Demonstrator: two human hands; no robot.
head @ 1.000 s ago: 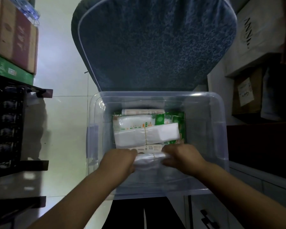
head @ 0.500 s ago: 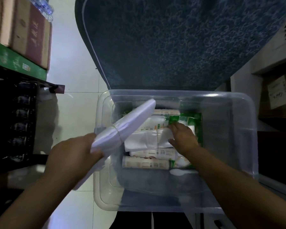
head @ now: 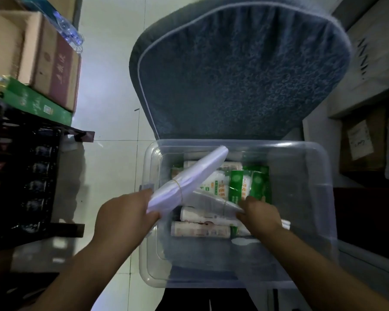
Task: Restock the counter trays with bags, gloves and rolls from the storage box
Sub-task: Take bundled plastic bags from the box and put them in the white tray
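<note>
The left hand (head: pixel 126 217) is gripping the lower end of a banded bundle of white bags (head: pixel 189 178), with its fingers curling round it at center-left of the frame. The bundle is slanting up and right over the left part of the clear storage box (head: pixel 301 151). The right hand (head: pixel 259 217) is clutching the right end of a 2nd bundle (head: pixel 208 200), which is lying inside the box across paper-wrapped rolls (head: pixel 200 228) and beside green packs (head: pixel 248 182). Its fingertips are hiding beneath the plastic. The print on the rolls is blurring beyond reading.
</note>
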